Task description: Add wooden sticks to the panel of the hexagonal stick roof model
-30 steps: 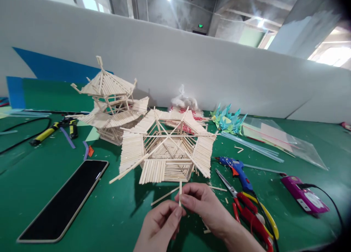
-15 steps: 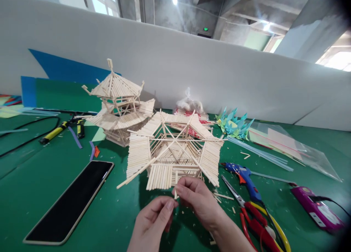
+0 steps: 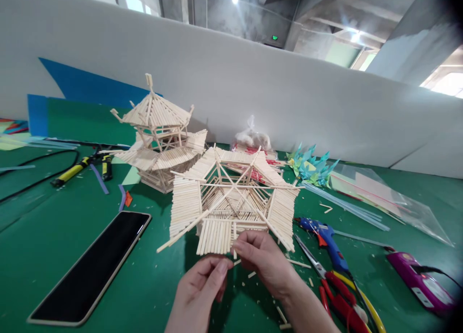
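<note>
A hexagonal roof frame of thin wooden sticks (image 3: 231,202) lies on the green table (image 3: 90,217) before me. My right hand (image 3: 262,260) pinches a short wooden stick (image 3: 235,236) upright against the frame's near panel. My left hand (image 3: 204,287) is just below it, fingers pinched together near the stick's lower end; what they hold I cannot make out. Behind the frame stands a finished two-tier stick pagoda (image 3: 157,135).
A dark phone (image 3: 90,265) lies at the left. Blue glue gun (image 3: 323,236), scissors (image 3: 307,258) and red-and-yellow pliers (image 3: 343,301) lie at the right, beyond them a purple device (image 3: 419,282). Paper cranes (image 3: 311,161), plastic bags, yellow-handled tools (image 3: 77,169) and loose stick bits lie around.
Both hands moved up and forward from the table to the frame's near edge. The stick in my right hand now rests against the frame's front panel.
</note>
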